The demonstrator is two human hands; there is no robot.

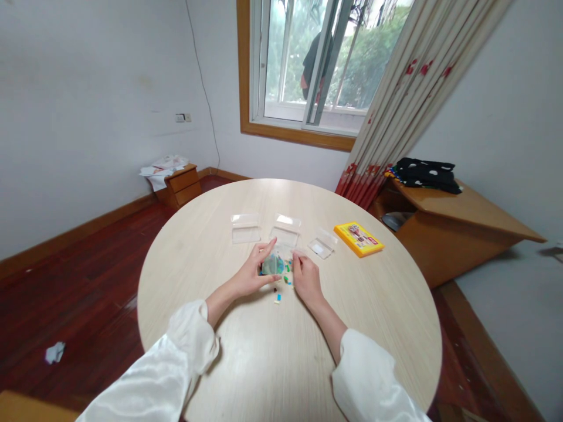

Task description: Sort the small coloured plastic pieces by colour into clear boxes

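My left hand [251, 272] grips a small clear plastic box [270, 267] from its left side, thumb and fingers spread around it. Green and blue bits show in and behind the box. Close to its right side, my right hand [307, 275] is closed in a pinch; what lies between the fingertips is too small to make out. Between the hands, several tiny building bricks [286, 280] in green, blue and yellow are scattered on the table. A blue brick [278, 298] and a pale yellow one lie nearer to me.
Beyond my hands on the round wooden table [264, 363] stand a clear open box [246, 228], another clear box [286, 227] and a smaller one [322, 244]. A yellow box [359, 238] with a printed picture lies at the right. A tilted cabinet [422, 228] stands past the table's right edge.
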